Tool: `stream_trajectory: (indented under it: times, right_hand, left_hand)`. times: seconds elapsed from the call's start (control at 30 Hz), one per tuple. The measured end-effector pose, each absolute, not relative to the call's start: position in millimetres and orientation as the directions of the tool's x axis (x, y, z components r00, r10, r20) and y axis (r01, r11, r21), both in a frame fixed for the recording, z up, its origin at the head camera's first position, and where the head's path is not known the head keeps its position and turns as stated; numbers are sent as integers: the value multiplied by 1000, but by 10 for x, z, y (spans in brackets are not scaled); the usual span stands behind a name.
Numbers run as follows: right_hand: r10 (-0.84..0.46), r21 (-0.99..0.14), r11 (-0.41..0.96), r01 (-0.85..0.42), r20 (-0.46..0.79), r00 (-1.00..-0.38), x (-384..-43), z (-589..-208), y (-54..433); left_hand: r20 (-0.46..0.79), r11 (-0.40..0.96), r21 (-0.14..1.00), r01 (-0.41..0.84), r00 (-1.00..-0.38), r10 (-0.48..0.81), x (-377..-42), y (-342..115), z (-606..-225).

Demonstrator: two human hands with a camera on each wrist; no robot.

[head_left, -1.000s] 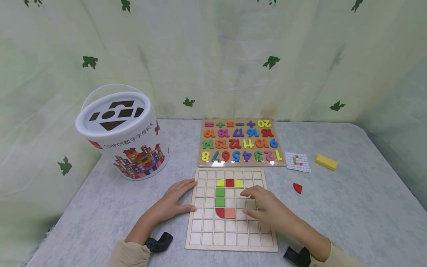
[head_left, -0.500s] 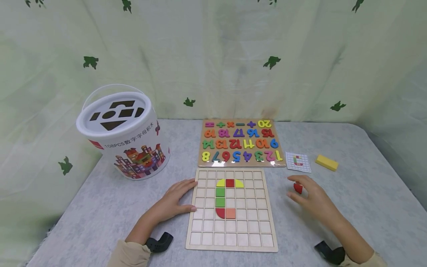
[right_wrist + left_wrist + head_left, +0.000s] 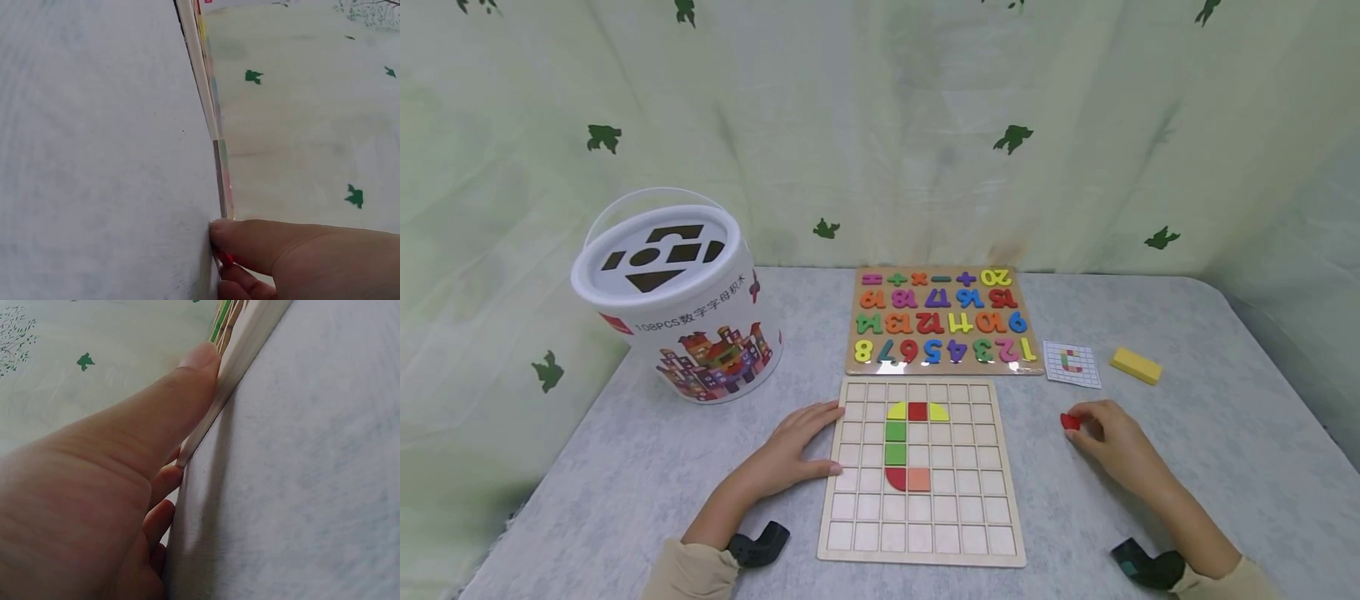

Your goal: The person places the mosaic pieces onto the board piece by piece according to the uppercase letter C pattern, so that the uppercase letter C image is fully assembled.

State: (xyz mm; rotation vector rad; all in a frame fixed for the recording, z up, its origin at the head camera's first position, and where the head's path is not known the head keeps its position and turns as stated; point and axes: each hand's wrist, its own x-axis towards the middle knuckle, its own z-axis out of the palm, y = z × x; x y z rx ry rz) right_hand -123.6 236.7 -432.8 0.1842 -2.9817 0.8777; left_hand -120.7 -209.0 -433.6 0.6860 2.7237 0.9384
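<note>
My right hand (image 3: 1112, 437) pinches a small red quarter-circle block (image 3: 1070, 422) between thumb and fingertips, low over the table to the right of the grid board. In the right wrist view a bit of the red block (image 3: 225, 257) shows under the thumb. My left hand (image 3: 797, 446) rests at the left edge of the wooden grid board (image 3: 865, 533), its fingers and thumb (image 3: 200, 362) extended against the rim. On the board, yellow, red, green and orange pieces form a C-like shape, with two green squares (image 3: 895, 442) down its left side.
A number puzzle board (image 3: 943, 321) lies behind the grid board. Right of it are a small pattern card (image 3: 1072, 365) and a yellow block (image 3: 1136, 366). A white lidded bucket (image 3: 685, 333) stands at the back left. Each wrist wears a black device (image 3: 760, 546).
My right hand has moved right from over the grid board to the red quarter-circle block and closed thumb and fingers on it. The left hand has stayed at the board's edge.
</note>
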Motion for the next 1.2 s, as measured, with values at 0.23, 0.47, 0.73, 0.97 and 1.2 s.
stream_trajectory:
  times: [0.23,0.47,0.73,0.97,1.2]
  right_hand:
    - [-119,-580,807,-113,27,-992,-1231,-4235,2335]
    - [-159,-751,649,-120,20,-987,-1175,-4134,2238]
    - [-300,-871,473,-133,-18,-954,-1081,-4004,1960]
    - [-495,-904,386,-182,-37,-868,-1016,-3993,1638]
    - [-578,-921,356,-158,-84,-812,-988,-4101,1366]
  left_hand:
    - [-24,697,621,358,-880,474,-1203,-2091,-4330]
    - [-26,697,623,356,-880,474,-1197,-2088,-4325]
    - [-20,696,620,362,-879,476,-1193,-2093,-4319]
    - [-22,697,620,359,-881,473,-1191,-2091,-4315]
    - [-25,698,622,356,-881,472,-1194,-2086,-4317]
